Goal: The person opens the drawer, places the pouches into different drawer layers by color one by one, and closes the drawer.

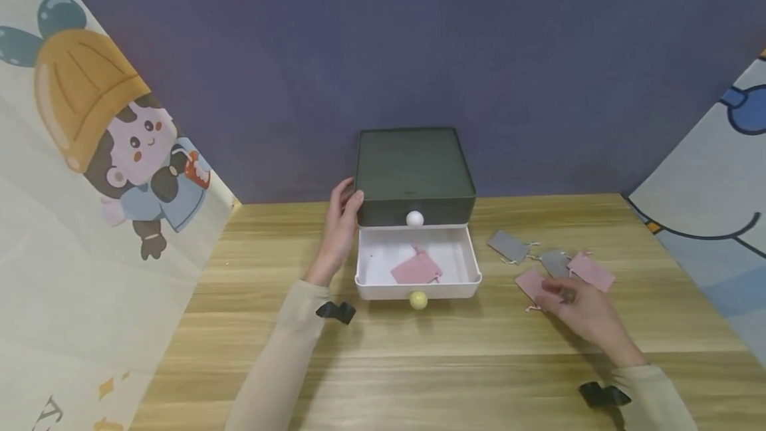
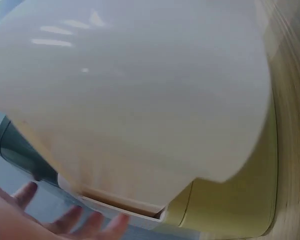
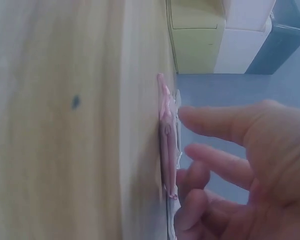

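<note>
A small drawer box (image 1: pixel 415 161) with a dark green top stands at the back of the table, its white drawer (image 1: pixel 473 255) pulled out. Inside that drawer lies a pink drawstring pouch (image 1: pixel 417 268). My left hand (image 1: pixel 341 231) rests against the box's left side, fingers spread along it; the left wrist view shows the fingertips (image 2: pixel 117 225) near the drawer. To the right, my right hand (image 1: pixel 577 308) hovers low over another pink pouch (image 1: pixel 529 283). In the right wrist view, thumb and index finger are apart beside the pouch (image 3: pixel 167 135), with the other fingers loosely bent.
Around the right hand lie a grey pouch (image 1: pixel 509 246), a second grey pouch (image 1: pixel 555 262) and a pink pouch (image 1: pixel 592 273). A white knob (image 1: pixel 415 219) and a yellow knob (image 1: pixel 418 300) stick out in front of the box. A dark wall (image 1: pixel 287 85) rises behind the table.
</note>
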A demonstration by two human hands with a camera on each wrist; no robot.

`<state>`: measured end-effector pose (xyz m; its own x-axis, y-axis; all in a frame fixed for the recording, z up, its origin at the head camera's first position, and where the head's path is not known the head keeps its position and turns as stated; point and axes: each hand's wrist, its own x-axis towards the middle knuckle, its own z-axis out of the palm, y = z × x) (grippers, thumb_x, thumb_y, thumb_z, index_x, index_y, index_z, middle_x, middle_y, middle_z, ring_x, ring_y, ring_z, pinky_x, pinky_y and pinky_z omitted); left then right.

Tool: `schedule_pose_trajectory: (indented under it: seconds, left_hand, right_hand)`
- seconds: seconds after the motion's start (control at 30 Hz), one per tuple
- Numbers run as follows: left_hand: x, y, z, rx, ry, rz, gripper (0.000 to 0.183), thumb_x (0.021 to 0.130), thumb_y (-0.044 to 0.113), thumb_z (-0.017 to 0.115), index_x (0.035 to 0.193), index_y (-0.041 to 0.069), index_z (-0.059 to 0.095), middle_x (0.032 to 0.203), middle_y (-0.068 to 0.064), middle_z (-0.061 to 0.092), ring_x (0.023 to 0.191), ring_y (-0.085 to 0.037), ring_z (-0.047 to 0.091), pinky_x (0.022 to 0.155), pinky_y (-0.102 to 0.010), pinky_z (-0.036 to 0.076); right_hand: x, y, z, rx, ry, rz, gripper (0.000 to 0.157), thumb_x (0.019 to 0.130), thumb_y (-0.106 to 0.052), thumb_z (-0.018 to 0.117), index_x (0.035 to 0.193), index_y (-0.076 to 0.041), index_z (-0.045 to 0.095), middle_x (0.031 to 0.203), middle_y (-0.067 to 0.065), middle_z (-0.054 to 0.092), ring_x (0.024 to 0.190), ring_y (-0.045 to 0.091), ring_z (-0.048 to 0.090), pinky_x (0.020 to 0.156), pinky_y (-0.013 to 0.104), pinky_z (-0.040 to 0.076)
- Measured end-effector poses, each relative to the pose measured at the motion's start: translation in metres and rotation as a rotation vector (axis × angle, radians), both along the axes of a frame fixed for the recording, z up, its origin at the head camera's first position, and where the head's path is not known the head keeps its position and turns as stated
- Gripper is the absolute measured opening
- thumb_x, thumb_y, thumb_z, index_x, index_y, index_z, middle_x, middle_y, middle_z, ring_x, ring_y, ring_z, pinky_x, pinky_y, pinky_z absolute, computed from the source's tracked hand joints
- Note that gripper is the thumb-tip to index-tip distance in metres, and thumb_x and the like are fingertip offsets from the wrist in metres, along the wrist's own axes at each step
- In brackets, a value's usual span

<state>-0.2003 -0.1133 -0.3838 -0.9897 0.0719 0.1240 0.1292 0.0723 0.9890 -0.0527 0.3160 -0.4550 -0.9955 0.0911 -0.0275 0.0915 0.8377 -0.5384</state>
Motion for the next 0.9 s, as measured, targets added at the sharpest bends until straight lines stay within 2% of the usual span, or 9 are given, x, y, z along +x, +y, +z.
schedule_pose_trajectory:
  seconds: [0.1, 0.13, 0.23, 0.3, 0.5, 0.63, 0.77, 0.9]
  left_hand:
    - [-0.0010, 0.0020, -0.0023, 0.004, 0.094, 0.040, 0.054, 0.111, 0.030, 0.051, 0.162, 0.014, 0.040, 0.157, -0.020, 0.050, 0.135, -0.038, 0.053, 0.104, -0.046, 0.048]
    - [-0.0016, 0.0024, -0.0034, 0.005, 0.124, 0.051, 0.053, 0.111, 0.028, 0.052, 0.161, 0.013, 0.042, 0.157, -0.020, 0.050, 0.135, -0.037, 0.053, 0.105, -0.045, 0.047]
    - [-0.0032, 0.0020, -0.0043, 0.011, 0.213, 0.056, 0.052, 0.110, 0.023, 0.055, 0.159, 0.009, 0.043, 0.159, -0.019, 0.048, 0.141, -0.037, 0.050, 0.115, -0.047, 0.044]
    - [-0.0029, 0.0010, -0.0032, 0.001, 0.238, 0.048, 0.054, 0.109, 0.023, 0.058, 0.159, 0.011, 0.044, 0.162, -0.017, 0.046, 0.145, -0.036, 0.049, 0.118, -0.052, 0.043]
    - [-0.0004, -0.0003, -0.0002, -0.066, 0.217, 0.044, 0.056, 0.106, 0.032, 0.065, 0.159, 0.021, 0.050, 0.163, -0.015, 0.048, 0.134, -0.040, 0.057, 0.110, -0.060, 0.049]
    - [0.0009, -0.0005, -0.0003, -0.084, 0.198, 0.051, 0.057, 0.106, 0.035, 0.064, 0.160, 0.025, 0.049, 0.165, -0.015, 0.047, 0.139, -0.042, 0.055, 0.114, -0.063, 0.046]
    - [0.0016, -0.0005, -0.0013, -0.104, 0.179, 0.051, 0.058, 0.106, 0.038, 0.062, 0.162, 0.028, 0.047, 0.167, -0.015, 0.045, 0.141, -0.043, 0.054, 0.113, -0.064, 0.047]
    - [0.0023, 0.0002, -0.0020, -0.106, 0.165, 0.044, 0.058, 0.108, 0.038, 0.061, 0.163, 0.028, 0.045, 0.167, -0.016, 0.044, 0.142, -0.043, 0.053, 0.112, -0.063, 0.049]
  right_hand:
    - [-0.0006, -0.0001, -0.0001, 0.003, 0.013, 0.007, 0.062, 0.095, -0.042, 0.081, 0.133, 0.005, 0.069, 0.123, 0.031, 0.073, 0.108, 0.048, 0.070, 0.082, 0.056, 0.059]
    - [-0.0005, -0.0002, 0.0000, 0.001, 0.024, 0.012, 0.063, 0.095, -0.041, 0.081, 0.134, 0.007, 0.068, 0.125, 0.033, 0.072, 0.110, 0.051, 0.070, 0.084, 0.060, 0.059]
    - [0.0000, -0.0006, 0.0019, -0.010, 0.001, 0.022, 0.069, 0.094, -0.041, 0.082, 0.137, 0.010, 0.064, 0.134, 0.037, 0.066, 0.117, 0.058, 0.065, 0.091, 0.067, 0.056]
    - [0.0005, -0.0009, 0.0029, -0.007, -0.016, 0.028, 0.072, 0.093, -0.042, 0.082, 0.138, 0.011, 0.063, 0.137, 0.037, 0.064, 0.121, 0.059, 0.063, 0.094, 0.069, 0.055]
    - [0.0010, -0.0014, 0.0035, 0.045, -0.029, 0.034, 0.075, 0.089, -0.047, 0.086, 0.133, 0.010, 0.067, 0.134, 0.037, 0.065, 0.119, 0.057, 0.064, 0.093, 0.068, 0.055]
    - [0.0013, 0.0012, 0.0055, 0.066, -0.042, 0.043, 0.069, 0.090, -0.047, 0.084, 0.128, 0.008, 0.071, 0.128, 0.035, 0.069, 0.116, 0.056, 0.066, 0.091, 0.068, 0.054]
    - [0.0022, 0.0040, 0.0061, 0.066, -0.066, 0.044, 0.062, 0.092, -0.044, 0.082, 0.127, 0.007, 0.072, 0.127, 0.034, 0.070, 0.119, 0.057, 0.064, 0.092, 0.070, 0.052]
    - [0.0021, 0.0055, 0.0022, 0.059, -0.062, 0.049, 0.058, 0.092, -0.040, 0.084, 0.126, 0.006, 0.073, 0.122, 0.030, 0.074, 0.116, 0.053, 0.066, 0.092, 0.069, 0.053]
